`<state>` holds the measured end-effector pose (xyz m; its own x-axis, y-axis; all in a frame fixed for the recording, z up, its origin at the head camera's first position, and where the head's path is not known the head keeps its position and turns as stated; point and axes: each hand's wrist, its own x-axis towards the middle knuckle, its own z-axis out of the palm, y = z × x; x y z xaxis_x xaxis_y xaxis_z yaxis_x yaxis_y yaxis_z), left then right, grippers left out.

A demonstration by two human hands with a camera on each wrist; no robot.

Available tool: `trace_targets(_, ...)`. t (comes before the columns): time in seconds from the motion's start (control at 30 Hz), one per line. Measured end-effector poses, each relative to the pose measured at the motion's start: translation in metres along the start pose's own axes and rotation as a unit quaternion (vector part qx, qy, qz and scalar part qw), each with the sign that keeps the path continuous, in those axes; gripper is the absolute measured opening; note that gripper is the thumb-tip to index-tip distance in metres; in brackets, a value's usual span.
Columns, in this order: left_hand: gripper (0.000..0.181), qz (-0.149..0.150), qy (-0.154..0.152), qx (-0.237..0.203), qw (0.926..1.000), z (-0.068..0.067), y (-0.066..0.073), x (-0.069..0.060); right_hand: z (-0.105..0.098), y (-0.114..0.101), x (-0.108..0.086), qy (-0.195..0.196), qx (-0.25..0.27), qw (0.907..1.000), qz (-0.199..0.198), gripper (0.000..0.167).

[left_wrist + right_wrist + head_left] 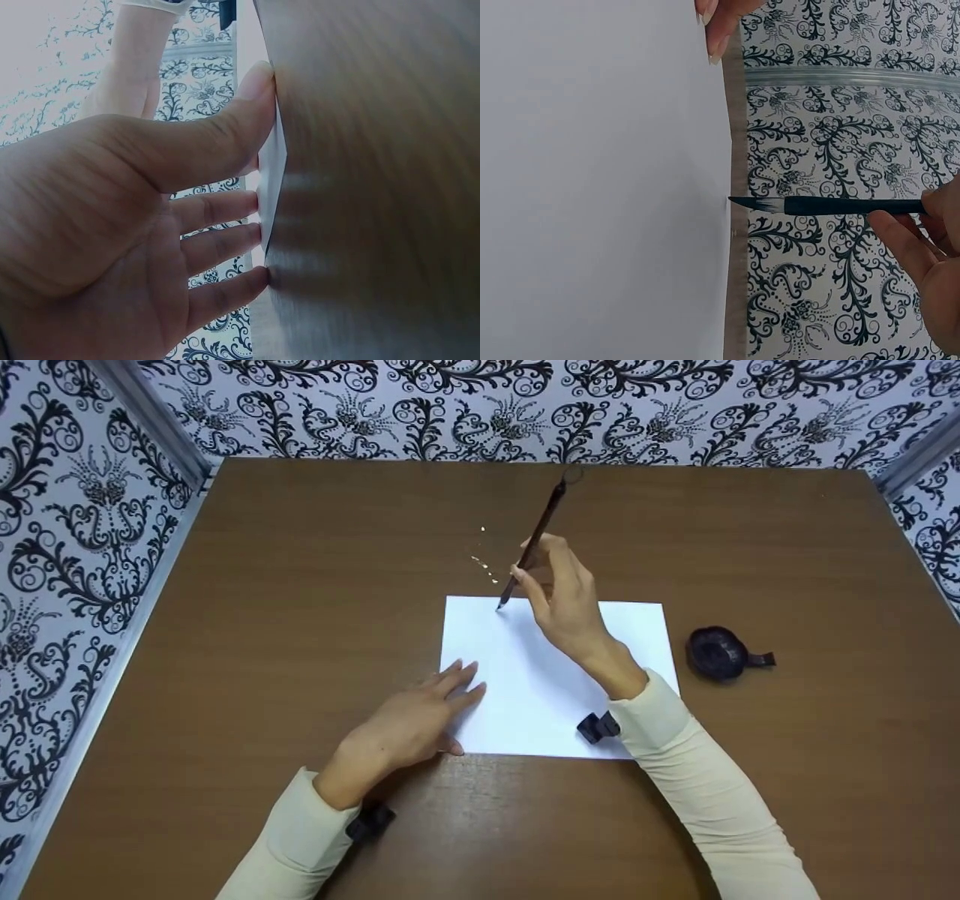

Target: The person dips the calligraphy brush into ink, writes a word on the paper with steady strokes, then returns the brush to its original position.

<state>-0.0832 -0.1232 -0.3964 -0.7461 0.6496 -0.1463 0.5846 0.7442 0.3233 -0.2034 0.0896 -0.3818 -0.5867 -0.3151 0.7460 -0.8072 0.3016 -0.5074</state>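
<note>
Person's forearms and hands: both arms are covered by long cream sleeves of plain, unpatterned fabric. The left sleeve (259, 874) and the right sleeve (739, 802) each end at the wrist in a broad, smooth cuff; fine crosswise wrinkles line the right forearm. A small, angular black block, the left one (370, 823) and the right one (592, 728), adjoins the inner side of each cuff. The left hand (412, 724) and right hand (566, 604) are bare; on the left, nails (715, 58) project slightly past the fingertips.
</note>
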Motion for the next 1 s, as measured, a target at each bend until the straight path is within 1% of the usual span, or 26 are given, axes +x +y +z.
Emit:
trace_targets(0.2, 0.078, -0.005, -0.006, 0.004, 1.0000, 0.000, 0.001, 0.000, 0.002, -0.001, -0.001, -0.022, 0.011, 0.9997, -0.003, 0.029)
trace_targets(0.4, 0.077, -0.005, -0.007, 0.010, 0.9999, 0.001, 0.000, 0.001, 0.003, -0.002, -0.002, -0.037, 0.003, 0.9993, -0.007, 0.029)
trace_targets(0.57, 0.078, -0.009, -0.011, 0.011, 0.9998, 0.001, 0.001, 0.002, 0.004, -0.004, -0.002, -0.045, 0.012, 0.9989, -0.006, 0.030)
trace_targets(0.8, 0.081, -0.012, -0.001, 0.001, 0.9999, 0.001, 0.000, 0.001, 0.006, -0.007, -0.002, -0.062, 0.013, 0.9979, -0.012, 0.031)
trace_targets(1.0, 0.081, -0.010, -0.001, 0.000, 0.9999, 0.001, 0.000, 0.001, 0.007, -0.010, -0.003, -0.068, 0.020, 0.9974, -0.006, 0.030)
